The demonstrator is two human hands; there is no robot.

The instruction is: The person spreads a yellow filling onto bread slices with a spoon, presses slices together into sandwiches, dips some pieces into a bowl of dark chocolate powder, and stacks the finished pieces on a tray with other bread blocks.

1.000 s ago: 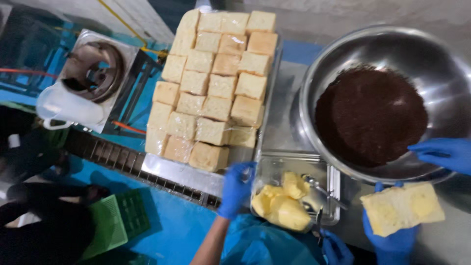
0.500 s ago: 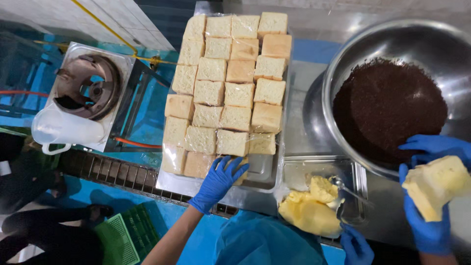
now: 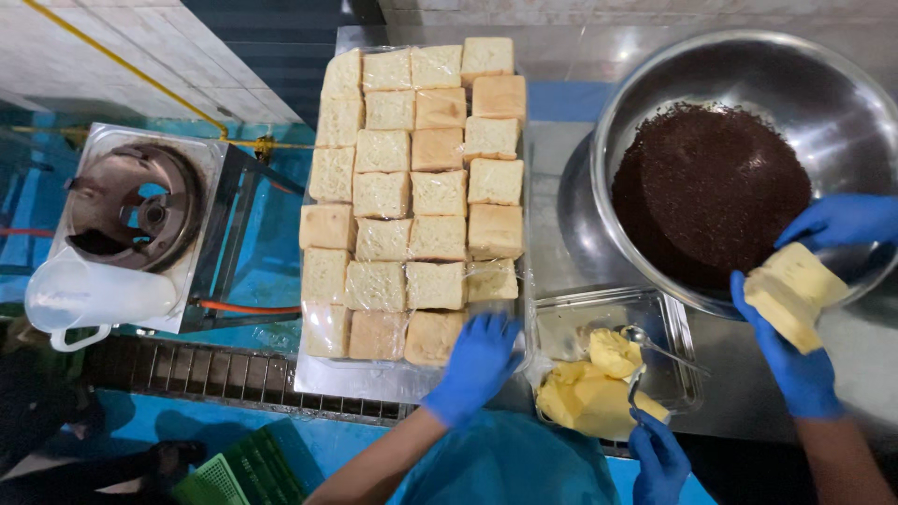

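At the far left, a translucent white plastic jug (image 3: pixel 94 295) overlaps the front edge of a square steel stove with a round burner (image 3: pixel 140 206). Below them a dark slatted floor grate (image 3: pixel 215 379) runs along the bench edge, and a green plastic crate (image 3: pixel 234 468) is cut off by the bottom border.

On the steel bench (image 3: pixel 561 252), a long flat metal tray (image 3: pixel 374 382) carries rows of square pale bread slices (image 3: pixel 412 187) under clear film. They fill it edge to edge, with bare metal only at the near end. The left hand (image 3: pixel 477 365), in a blue glove, lies on the nearest row with its fingers spread wide and gripping nothing.

Just beside it is a shallow rectangular steel pan (image 3: pixel 571 323) with lumps of yellow butter (image 3: pixel 594 393) piled in its near half. The right hand (image 3: pixel 659 458), half cut off by the bottom border, has its fingers closed on a thin metal utensil (image 3: pixel 643 397) stuck in the butter, and its tip is hidden.

A large round steel bowl (image 3: pixel 655 103) of dark brown sprinkles (image 3: pixel 711 187) overhangs the pan's far corner. Over its near rim, another person's blue-gloved hands (image 3: pixel 795 365) hold a buttered bread slice (image 3: pixel 790 290).
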